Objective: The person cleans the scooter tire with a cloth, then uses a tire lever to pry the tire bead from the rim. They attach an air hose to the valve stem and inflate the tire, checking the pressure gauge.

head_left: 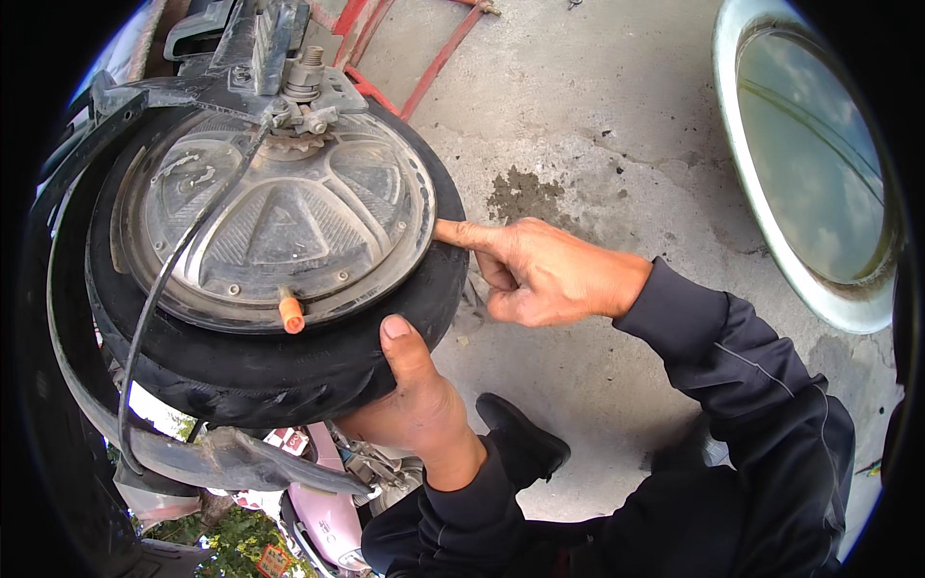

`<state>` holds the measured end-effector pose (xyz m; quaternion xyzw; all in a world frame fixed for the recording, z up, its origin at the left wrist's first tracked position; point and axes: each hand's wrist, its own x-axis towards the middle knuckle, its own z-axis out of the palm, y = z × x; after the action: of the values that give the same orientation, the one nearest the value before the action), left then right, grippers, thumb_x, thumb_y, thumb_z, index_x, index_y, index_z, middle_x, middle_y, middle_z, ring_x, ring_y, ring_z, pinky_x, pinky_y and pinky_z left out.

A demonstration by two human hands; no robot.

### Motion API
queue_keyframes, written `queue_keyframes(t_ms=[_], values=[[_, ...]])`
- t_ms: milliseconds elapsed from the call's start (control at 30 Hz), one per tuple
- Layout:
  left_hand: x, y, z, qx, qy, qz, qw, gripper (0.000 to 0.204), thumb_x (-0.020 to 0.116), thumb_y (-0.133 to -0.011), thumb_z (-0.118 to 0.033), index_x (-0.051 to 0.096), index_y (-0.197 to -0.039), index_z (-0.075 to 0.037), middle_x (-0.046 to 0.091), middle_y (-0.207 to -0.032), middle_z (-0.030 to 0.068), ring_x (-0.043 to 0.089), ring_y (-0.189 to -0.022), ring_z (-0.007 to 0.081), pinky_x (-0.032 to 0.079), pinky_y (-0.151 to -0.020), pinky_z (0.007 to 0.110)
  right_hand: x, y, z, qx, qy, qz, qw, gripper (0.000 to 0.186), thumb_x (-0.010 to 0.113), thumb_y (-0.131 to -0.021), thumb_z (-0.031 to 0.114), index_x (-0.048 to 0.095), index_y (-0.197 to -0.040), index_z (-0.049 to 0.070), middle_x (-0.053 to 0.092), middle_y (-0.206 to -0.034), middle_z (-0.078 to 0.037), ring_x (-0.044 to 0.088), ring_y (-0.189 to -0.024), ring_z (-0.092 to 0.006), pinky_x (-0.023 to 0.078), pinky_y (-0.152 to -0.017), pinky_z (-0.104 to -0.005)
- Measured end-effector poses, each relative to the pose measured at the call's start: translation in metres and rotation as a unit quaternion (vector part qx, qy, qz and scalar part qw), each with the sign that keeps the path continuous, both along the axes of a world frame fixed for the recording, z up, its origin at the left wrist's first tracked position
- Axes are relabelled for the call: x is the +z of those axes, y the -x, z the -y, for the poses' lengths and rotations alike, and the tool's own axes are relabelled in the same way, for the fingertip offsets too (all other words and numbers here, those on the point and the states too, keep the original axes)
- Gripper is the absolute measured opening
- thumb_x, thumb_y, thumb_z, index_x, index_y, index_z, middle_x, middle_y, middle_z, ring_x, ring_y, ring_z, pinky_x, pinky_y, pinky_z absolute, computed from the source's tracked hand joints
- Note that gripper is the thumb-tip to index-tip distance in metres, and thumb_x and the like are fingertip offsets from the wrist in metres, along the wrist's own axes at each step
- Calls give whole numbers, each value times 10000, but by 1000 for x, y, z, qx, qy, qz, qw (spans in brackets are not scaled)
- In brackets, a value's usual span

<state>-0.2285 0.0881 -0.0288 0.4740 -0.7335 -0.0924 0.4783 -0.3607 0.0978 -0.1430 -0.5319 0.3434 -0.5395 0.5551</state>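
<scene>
Black tyre [289, 371] gripped by left hand [419, 405], thumb on top. Tyre edge touched by pointing finger of right hand [544, 275], other fingers curled. Orange valve cap [291, 313] near thumb.

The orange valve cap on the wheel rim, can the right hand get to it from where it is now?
Probably yes. The right hand has its forefinger on the tyre edge, and the orange valve cap sticks out uncovered; the left hand grips the tyre below, off that path.
</scene>
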Motion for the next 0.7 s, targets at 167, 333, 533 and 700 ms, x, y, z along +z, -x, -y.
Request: queue_keyframes(t_ms=[167,333,533,700], values=[[-13,-6,1,-18,-4,-37,999,576,723,-861,-70,516,-1360,131,601,-1351,204,624,-1152,278,513,-1013,381,21,-1,-14,49,-52,121,990,891,599,-756,3,358,-1610,87,446,-685,19,436,-631,-99,433,-650,-275],[-25,-15,3,-27,-4,-33,999,533,755,-884,-117,549,-1307,134,668,-1255,193,664,-1074,250,532,-966,359,40,-3,-28,106,-80,193,972,861,602,-768,-7,387,-1596,87,446,-691,23,437,-646,-84,422,-673,-249],[-56,-8,5,-56,-38,-79,995,581,789,-897,-117,509,-1337,139,640,-1299,198,647,-1123,248,520,-986,365,30,1,-19,82,-77,142,983,852,599,-784,12,359,-1597,102,494,-672,-10,499,-630,-130,442,-618,-300],[-29,-8,-8,-91,-59,-102,989,829,798,-903,-249,319,-1472,116,496,-1428,251,574,-1235,291,477,-1054,416,11,7,-11,42,-28,39,998,865,595,-758,11,375,-1588,115,472,-613,-38,500,-572,-180,450,-609,-352]])
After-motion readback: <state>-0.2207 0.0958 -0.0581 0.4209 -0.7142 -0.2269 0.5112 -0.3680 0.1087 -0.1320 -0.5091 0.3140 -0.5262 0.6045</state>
